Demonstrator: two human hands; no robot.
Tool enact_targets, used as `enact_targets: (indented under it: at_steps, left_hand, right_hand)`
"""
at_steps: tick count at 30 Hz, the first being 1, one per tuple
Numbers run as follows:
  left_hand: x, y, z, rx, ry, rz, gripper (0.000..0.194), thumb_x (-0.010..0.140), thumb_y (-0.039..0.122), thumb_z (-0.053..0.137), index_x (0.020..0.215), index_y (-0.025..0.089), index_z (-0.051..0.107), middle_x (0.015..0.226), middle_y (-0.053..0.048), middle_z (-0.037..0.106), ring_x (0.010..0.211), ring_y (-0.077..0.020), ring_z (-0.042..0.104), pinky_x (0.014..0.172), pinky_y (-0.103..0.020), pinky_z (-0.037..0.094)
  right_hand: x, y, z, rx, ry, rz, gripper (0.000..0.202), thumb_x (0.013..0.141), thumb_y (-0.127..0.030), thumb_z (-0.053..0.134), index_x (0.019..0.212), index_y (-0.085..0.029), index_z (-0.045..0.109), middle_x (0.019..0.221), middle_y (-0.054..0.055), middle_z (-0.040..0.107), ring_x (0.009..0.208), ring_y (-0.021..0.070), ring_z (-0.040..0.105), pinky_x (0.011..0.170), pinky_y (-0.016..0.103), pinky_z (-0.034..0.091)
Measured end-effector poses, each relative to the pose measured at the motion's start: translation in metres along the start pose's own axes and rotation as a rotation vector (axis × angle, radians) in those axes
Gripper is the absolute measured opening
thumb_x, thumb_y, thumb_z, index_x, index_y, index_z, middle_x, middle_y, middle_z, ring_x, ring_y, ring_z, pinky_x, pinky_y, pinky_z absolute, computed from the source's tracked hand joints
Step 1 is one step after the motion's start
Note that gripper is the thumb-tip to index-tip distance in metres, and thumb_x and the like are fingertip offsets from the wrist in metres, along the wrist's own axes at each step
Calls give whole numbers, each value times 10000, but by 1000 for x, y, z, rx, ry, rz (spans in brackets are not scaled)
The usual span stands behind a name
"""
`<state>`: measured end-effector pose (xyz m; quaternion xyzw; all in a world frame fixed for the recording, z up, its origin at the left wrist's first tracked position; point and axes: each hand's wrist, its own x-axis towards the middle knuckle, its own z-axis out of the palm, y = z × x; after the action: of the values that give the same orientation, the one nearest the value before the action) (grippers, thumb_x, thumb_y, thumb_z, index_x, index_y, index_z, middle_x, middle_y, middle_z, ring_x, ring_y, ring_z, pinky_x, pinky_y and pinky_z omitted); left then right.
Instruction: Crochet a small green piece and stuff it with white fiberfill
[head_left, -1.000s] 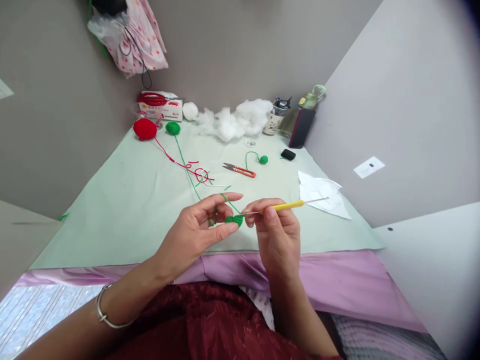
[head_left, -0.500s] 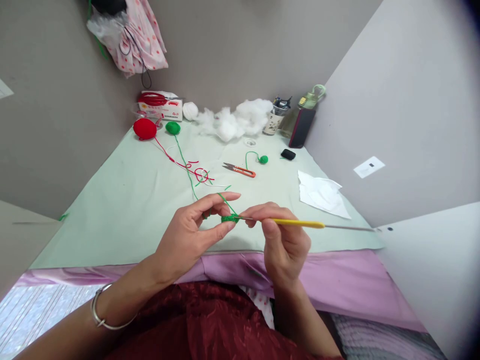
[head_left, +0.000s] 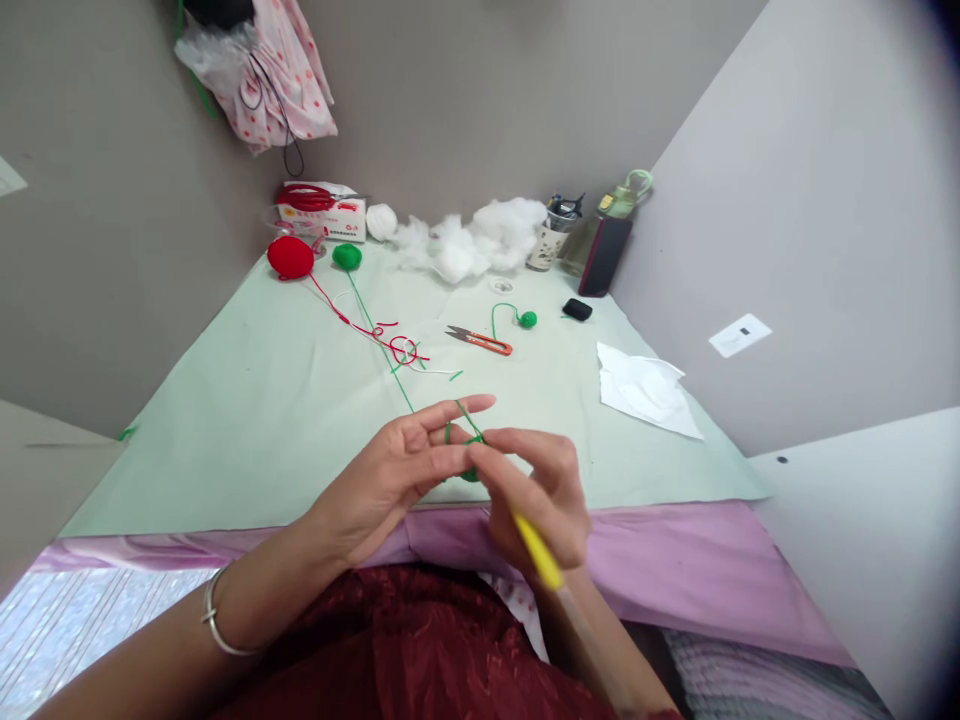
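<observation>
Near the table's front edge, my left hand (head_left: pixel 401 470) pinches a small green crocheted piece (head_left: pixel 471 474), with green yarn over its raised index finger. My right hand (head_left: pixel 536 495) touches the same piece with its fingertips and holds a crochet hook with a yellow handle (head_left: pixel 538 552), whose rear end points down toward my body and is blurred. The hook's tip is hidden by the fingers. From my left hand the green yarn runs taut to a green yarn ball (head_left: pixel 346 257) at the back left.
Orange snips (head_left: pixel 480 341) and a small green crocheted ball (head_left: pixel 528 320) lie mid-table. Behind them is white stuffing (head_left: pixel 465 245). A red yarn ball (head_left: pixel 290 258) sits back left, a cup of pens (head_left: pixel 550 240) back right, and white tissue (head_left: pixel 649 390) lies at the right.
My right hand has turned, swinging the hook's handle from pointing right to pointing down. Both hands have come closer together at the green piece, and the yarn from the green ball is straighter.
</observation>
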<state>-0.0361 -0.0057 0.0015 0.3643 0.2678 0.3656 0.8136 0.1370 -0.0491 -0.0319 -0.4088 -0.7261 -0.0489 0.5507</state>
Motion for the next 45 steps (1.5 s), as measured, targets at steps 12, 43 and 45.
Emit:
enact_targets:
  at_steps: [12,43,45]
  left_hand:
    - [0,-6,3,191,113,225,399,841,268,870,1228,337,803,880,26,692,894,-130,609,934,-263,468]
    - [-5,4,1,383,149,231,369,842,228,838,1204,238,772,870,12,674,850,-140,611,855,-274,508]
    - [-5,5,2,387,146,229,364,842,226,831,1200,233,771,865,13,667,845,-142,606,853,-279,506]
  right_hand:
    - [15,-6,12,388,118,291,216,1022,-146,585,1082,-262,757,950,31,772,803,166,702,690,327,601]
    - [22,1,1,704,88,521,201,1050,-299,569,942,-218,718,866,31,750,689,136,651,658,298,568]
    - [21,2,-2,680,56,468,193,1058,-268,549,964,-226,713,880,29,756,711,142,659,668,304,569]
